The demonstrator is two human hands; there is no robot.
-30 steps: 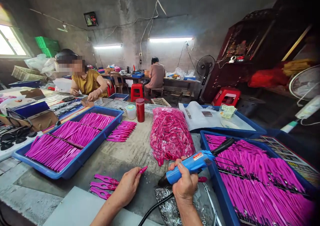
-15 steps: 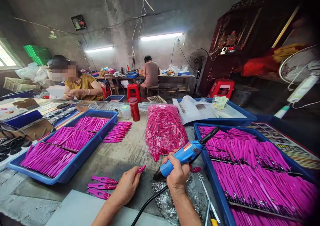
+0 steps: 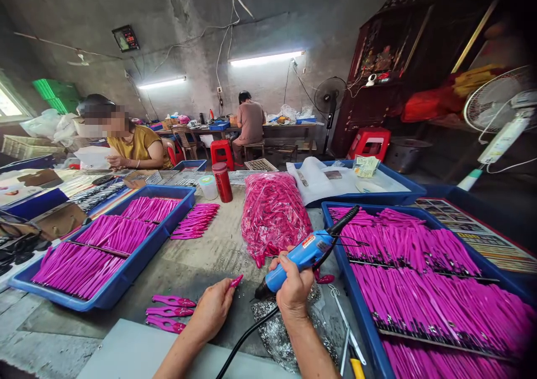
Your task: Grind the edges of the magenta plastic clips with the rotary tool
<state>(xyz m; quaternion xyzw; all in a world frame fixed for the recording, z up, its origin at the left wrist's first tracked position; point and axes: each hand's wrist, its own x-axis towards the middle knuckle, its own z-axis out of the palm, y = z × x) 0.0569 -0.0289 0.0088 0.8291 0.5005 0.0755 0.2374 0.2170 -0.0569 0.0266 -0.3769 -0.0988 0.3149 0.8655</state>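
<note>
- The small pink piece looks light, stiff, perhaps slick; I'd pinch it behind the tip, as the left hand does above the tabletop.
- The blue power driver seems heavier, rigid; its barrel suits the right hand's full wrap.
- The piece's tip shows glossy, tapered; the driver, black-nosed.

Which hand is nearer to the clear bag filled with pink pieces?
Right. The right hand, gripping the blue tool, is just in front of the bag; the left hand is farther off, front-left of it.
</note>
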